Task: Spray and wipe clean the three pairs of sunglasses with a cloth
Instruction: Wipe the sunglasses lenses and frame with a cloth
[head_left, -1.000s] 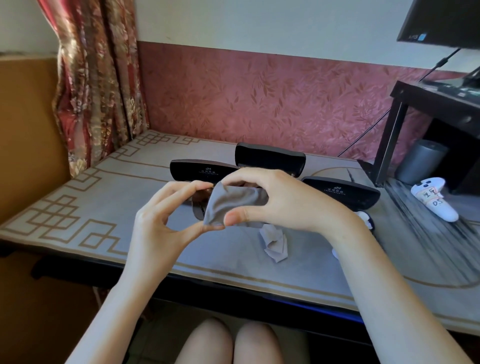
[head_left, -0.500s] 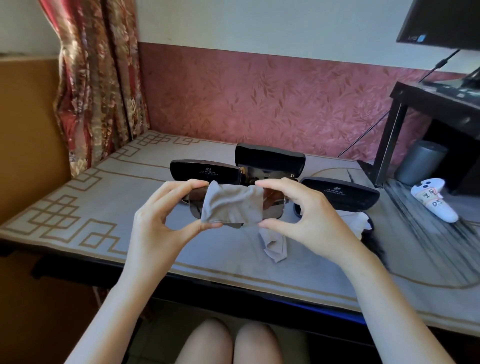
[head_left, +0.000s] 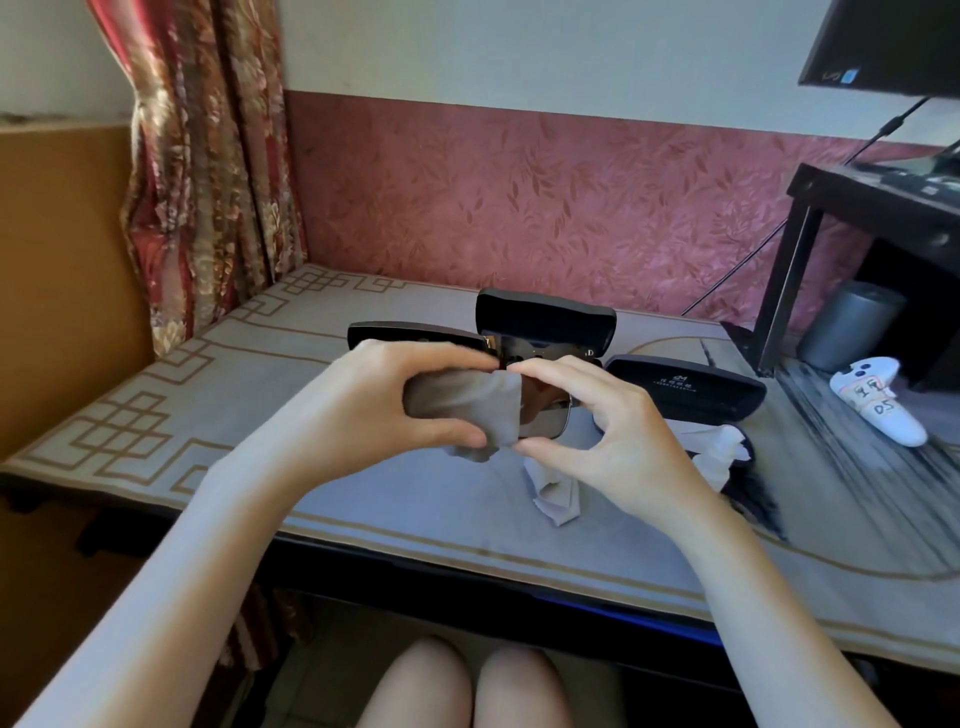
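My left hand (head_left: 384, 400) pinches a grey cloth (head_left: 467, 410) around the left lens of a pair of dark sunglasses (head_left: 545, 410), held above the table. My right hand (head_left: 613, 436) grips the right lens rim between thumb and forefinger. Behind them an open black case (head_left: 545, 317) holds a second pair of sunglasses (head_left: 540, 351). A closed black case (head_left: 405, 332) lies to its left. Another black case (head_left: 685, 389) lies to the right, with a white cloth (head_left: 711, 452) in its lower half.
A crumpled pale cloth (head_left: 553, 493) lies on the grey patterned table mat (head_left: 260, 431) below my hands. A white labelled device (head_left: 878, 405), a grey cylinder (head_left: 847, 325) and a black stand (head_left: 810, 249) occupy the right side. Curtain hangs at the far left.
My right hand let go of the cloth and slid right to pinch the glasses' right lens. My left hand now bunches the cloth over the left lens.
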